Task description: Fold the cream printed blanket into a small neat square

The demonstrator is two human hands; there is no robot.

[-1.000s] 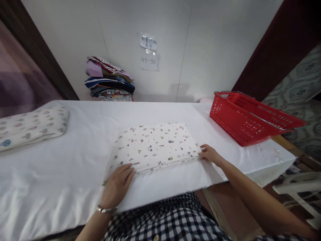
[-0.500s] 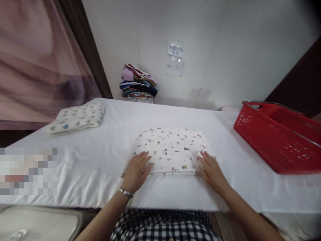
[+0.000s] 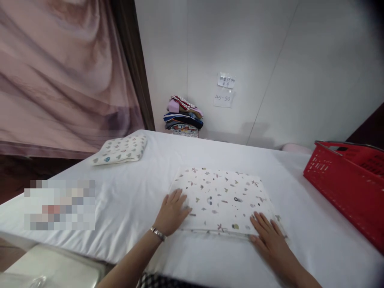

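The pale wall (image 3: 240,48) stands behind everything, with a pink curtain (image 3: 54,80) hanging at my left. Before me stretches the white-covered table (image 3: 126,208). On its right side sits a red basket (image 3: 345,192), well apart from my hands. The folded patterned cloth (image 3: 222,200) lies flat on the table just ahead of me and mostly between my hands, its long axis running left to right, roughly along the near edge. A second folded cloth (image 3: 121,151) rests near the table's far left corner, and past the far edge there is a stack of fabrics (image 3: 183,116) by the wall. My left hand (image 3: 172,212) lies flat on the patterned cloth's left end, fingers slightly spread; my right hand (image 3: 268,236) does the same by the near right corner. Neither grips anything, and neither is nearer, since both touch the cloth. Two paper notes (image 3: 223,98) hang on the wall; smallest of all is the bracelet (image 3: 158,234) on my left wrist.
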